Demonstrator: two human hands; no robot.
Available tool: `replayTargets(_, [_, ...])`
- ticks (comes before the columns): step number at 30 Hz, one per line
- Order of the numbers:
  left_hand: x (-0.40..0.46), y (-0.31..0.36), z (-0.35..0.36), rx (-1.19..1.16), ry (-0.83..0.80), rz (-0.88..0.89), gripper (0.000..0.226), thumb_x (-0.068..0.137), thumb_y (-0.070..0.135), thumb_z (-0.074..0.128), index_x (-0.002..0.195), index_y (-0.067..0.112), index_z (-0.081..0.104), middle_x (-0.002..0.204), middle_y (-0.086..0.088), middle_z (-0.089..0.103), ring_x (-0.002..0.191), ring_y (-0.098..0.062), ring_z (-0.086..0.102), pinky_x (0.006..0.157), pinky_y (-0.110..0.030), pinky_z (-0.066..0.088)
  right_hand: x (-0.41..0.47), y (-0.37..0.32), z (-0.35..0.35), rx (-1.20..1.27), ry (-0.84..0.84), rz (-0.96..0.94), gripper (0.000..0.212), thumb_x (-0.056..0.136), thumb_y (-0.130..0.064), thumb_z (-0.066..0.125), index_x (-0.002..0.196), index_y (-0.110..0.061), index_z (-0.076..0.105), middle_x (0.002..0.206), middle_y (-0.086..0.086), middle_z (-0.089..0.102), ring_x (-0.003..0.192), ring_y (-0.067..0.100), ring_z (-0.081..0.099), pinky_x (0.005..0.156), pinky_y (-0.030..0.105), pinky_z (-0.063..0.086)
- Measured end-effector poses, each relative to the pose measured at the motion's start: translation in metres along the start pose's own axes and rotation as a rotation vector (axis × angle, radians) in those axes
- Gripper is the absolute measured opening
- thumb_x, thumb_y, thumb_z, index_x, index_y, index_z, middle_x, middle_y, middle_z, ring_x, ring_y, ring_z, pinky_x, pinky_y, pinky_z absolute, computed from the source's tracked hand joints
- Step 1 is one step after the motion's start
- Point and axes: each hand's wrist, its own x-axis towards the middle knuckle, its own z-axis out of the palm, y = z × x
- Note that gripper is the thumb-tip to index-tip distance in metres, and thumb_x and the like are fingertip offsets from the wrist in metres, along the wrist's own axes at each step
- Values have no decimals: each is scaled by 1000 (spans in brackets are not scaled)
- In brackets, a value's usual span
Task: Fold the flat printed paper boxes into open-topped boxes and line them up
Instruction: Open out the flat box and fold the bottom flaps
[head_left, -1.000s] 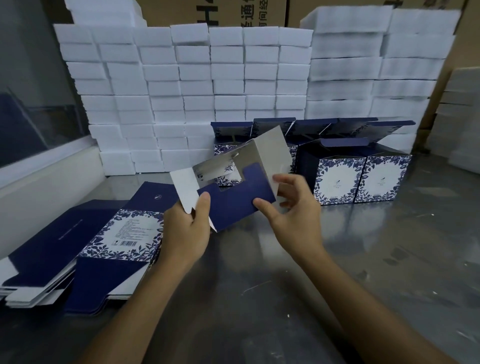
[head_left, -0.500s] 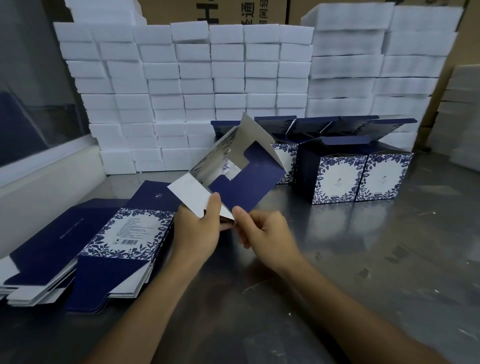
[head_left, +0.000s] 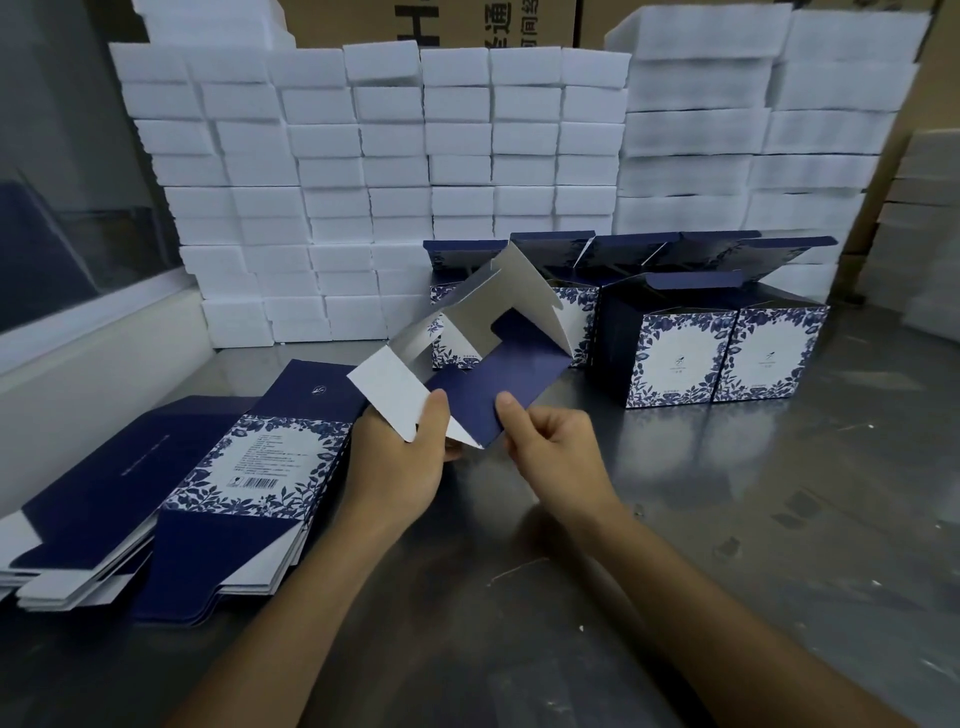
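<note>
White foam blocks (head_left: 363, 171) are stacked behind the grey metal surface (head_left: 727, 519), with folded boxes (head_left: 717, 353) lined up in front of them and flat boxes (head_left: 218, 483) piled at the left. Both hands hold a half-folded box (head_left: 498, 353) above the surface — left hand (head_left: 400, 462) pinching its white flap, right hand (head_left: 556, 447) pinching the blue flap. Since half a second ago the right thumb has slid up that flap — the grip otherwise unchanged.
</note>
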Motion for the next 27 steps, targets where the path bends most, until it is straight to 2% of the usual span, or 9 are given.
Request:
replayTargets(4, [-2,-1,1,11,-22,-3,15,96,22,63,82,16,67,85,-2,74,84,-22,73,82,-52,59,2,3,-6,15,-8,48,56,101,-35,56,49,-20,44,49,-1,42,49,14,33,55,32,31])
replayTargets(6, [-1,-1,1,21,-24,2,17,96,20,62,81,15,67,81,0,74,81,-20,73,81,-52,59,2,3,-6,-7,-18,56,54,102,-31,54,50,-19,45,50,0,42,48,13,33,53,31,31])
replayTargets(9, [0,-2,0,27,-39,17,15,96,19,62,84,12,69,85,-4,74,84,-22,73,82,-52,59,2,3,-5,-24,-11,53,55,102,-28,54,48,-20,43,48,-2,40,45,10,32,51,29,30])
replayTargets(11, [1,-3,-2,18,-56,28,13,96,20,62,87,12,68,85,-3,75,85,-21,73,81,-46,60,1,2,-5,-12,8,45,56,101,-33,55,48,-20,43,48,-2,40,47,11,33,52,29,31])
replayTargets(14, [2,-1,-7,-3,-48,62,19,95,17,63,77,20,65,69,16,72,69,0,70,63,-19,57,2,1,-6,42,73,46,56,102,-39,53,51,-18,41,50,0,38,50,14,31,55,30,29])
replayTargets(16, [3,0,-9,-13,-49,63,25,95,13,63,72,22,63,63,19,69,63,3,67,57,-18,55,4,1,-9,66,107,52,56,103,-36,51,52,-16,40,52,2,37,50,14,30,55,31,27])
replayTargets(19, [3,-2,-9,-8,-67,67,27,95,11,63,71,24,64,64,18,70,63,2,67,59,-20,57,4,3,-11,45,107,53,55,105,-28,48,52,-15,38,50,1,35,47,12,27,52,29,24])
replayTargets(23, [2,-1,-11,15,-68,101,29,92,11,65,69,28,62,64,26,67,63,12,63,55,-4,44,3,3,-11,7,124,55,55,104,-26,49,52,-12,35,52,4,33,48,14,25,52,29,24])
replayTargets(27, [5,-2,-15,12,-54,84,22,92,12,65,72,19,60,59,17,65,54,5,59,48,-10,43,4,1,-13,74,189,38,59,103,-35,51,60,0,30,60,9,28,58,21,24,59,36,22])
